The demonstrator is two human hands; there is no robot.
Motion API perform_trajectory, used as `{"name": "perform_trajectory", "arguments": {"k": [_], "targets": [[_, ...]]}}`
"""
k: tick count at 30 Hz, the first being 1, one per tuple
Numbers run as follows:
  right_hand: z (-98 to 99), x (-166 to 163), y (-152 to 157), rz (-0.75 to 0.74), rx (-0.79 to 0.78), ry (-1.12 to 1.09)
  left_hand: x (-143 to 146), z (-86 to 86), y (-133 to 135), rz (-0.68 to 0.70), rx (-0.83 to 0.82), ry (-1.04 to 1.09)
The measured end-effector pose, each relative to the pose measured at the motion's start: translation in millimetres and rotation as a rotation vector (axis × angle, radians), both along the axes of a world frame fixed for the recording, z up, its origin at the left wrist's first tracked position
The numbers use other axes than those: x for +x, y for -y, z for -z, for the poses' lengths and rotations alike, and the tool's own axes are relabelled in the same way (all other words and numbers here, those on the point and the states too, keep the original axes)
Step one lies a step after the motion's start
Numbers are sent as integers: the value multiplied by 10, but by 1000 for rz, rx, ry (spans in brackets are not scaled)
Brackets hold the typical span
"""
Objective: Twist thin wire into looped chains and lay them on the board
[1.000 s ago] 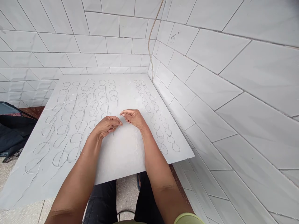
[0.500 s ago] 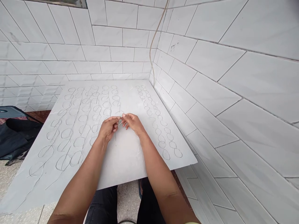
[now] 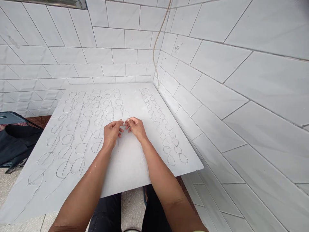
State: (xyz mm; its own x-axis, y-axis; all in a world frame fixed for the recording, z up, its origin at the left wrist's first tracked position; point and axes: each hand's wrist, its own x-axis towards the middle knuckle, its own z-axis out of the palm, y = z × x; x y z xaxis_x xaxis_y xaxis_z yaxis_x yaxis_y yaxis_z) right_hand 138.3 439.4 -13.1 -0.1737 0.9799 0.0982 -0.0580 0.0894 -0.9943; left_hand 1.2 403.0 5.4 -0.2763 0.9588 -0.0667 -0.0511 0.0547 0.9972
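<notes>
My left hand (image 3: 112, 132) is closed, thumb and fingers pinched on a thin wire over the middle of a white sheet (image 3: 127, 164). Close beside it, my right hand (image 3: 136, 128) pinches the same wire between thumb and forefinger. A small gap separates the fingertips, and a faint loop of the wire (image 3: 125, 111) curves up behind them. Several columns of linked thin wire rings (image 3: 64, 170) lie to the left of my hands. Two narrower columns of smaller wire rings (image 3: 166, 149) run along the right side. Exactly how the wire bends inside my fingers is hidden.
White tiled walls (image 3: 236, 96) meet behind the sheet and close in on its right. A cable (image 3: 154, 48) hangs down the corner. At the left stands a dark cloth or bag (image 3: 19, 141) on a chair-like frame. My legs (image 3: 108, 212) are under the near edge.
My fingertips have moved slightly apart, and the small loop between them shows less clearly. The whole view has shifted a little. Both hands stay over the same spot.
</notes>
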Motion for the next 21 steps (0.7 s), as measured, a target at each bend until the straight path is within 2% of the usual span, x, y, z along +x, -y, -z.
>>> {"name": "perform_trajectory", "arguments": {"k": [2,4,10,14,17,21], "targets": [[-3,12,11,-9,8,77,-14,-2,-3,-126,43,-74],[-12,17,32,-46,41,155,-38,-11,-4,-189,124,-141],[-40,9,85,-114,98,257,-75,8,6,-127,300,-442],[-49,6,87,-105,75,262,-83,73,-9,-112,281,-524],[-47,-5,88,-111,77,260,-103,85,-22,-95,185,-551],[-29,-27,99,-141,73,254,-114,62,-18,-94,97,-500]]}}
